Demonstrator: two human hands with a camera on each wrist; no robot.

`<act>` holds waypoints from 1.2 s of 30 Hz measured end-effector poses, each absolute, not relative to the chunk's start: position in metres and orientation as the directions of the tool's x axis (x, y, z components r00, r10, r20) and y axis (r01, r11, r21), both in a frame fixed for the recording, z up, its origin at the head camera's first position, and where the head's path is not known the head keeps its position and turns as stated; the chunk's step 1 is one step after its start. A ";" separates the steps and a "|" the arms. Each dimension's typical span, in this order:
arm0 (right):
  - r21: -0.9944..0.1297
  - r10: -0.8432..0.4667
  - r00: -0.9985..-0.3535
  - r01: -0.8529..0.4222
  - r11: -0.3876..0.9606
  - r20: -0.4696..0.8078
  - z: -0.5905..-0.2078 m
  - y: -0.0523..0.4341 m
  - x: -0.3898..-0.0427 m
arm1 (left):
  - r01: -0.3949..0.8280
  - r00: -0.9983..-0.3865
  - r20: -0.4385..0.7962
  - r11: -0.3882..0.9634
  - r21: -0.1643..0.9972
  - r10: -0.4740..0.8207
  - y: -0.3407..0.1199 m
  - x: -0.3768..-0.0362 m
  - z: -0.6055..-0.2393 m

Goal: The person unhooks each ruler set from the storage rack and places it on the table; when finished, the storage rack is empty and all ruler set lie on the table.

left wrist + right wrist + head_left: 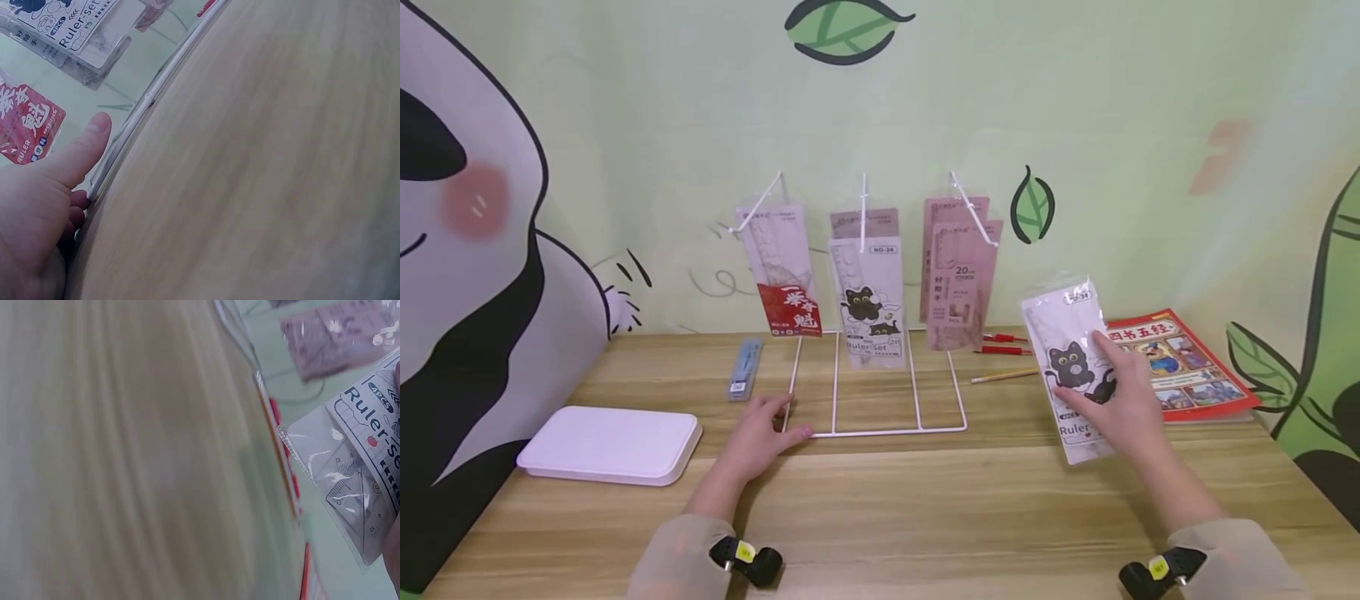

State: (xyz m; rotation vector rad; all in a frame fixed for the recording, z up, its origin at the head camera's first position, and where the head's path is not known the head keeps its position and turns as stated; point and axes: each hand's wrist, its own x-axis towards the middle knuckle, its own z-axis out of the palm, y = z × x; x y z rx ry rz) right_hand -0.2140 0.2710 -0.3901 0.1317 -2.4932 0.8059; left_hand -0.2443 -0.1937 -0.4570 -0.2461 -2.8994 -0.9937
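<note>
The left hand (pixel 758 433) lies nearest, fingers fairly straight, pressing the front corner of the wire rack (pixel 880 430) on the tabletop (pixel 925 517), seemingly to steady it. The right hand (pixel 1123 400) grips a cat ruler set (pixel 1071 367), tilted upright above the tabletop, right of the rack. Three hooks carry more ruler packs (pixel 868 304). A closed white box (pixel 610 444) lies left.

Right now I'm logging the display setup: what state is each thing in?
Cat ruler set: off the rack, held up in right hand.
White wire rack: upright, left hand on its base corner.
Three hooks: ruler packs hanging on each.
White tray: flat on table.
Red book: closed, flat.
</note>
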 end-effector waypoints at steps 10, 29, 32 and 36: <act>-0.516 0.087 -0.926 -0.126 0.847 0.368 -0.411 0.311 -0.201 | 0.174 -0.985 0.118 0.778 0.604 0.129 -0.193 -0.243 -0.457; -0.453 0.193 -0.946 0.057 0.890 0.260 -0.423 0.390 -0.163 | 0.182 -0.983 0.132 0.775 0.605 0.128 -0.193 -0.241 -0.455; -0.425 0.213 -0.945 0.092 0.901 0.247 -0.424 0.402 -0.159 | 0.175 -0.984 0.127 0.778 0.604 0.123 -0.194 -0.242 -0.455; -0.396 0.264 -0.941 0.165 0.903 0.212 -0.426 0.418 -0.153 | 0.172 -0.985 0.126 0.775 0.608 0.120 -0.194 -0.242 -0.456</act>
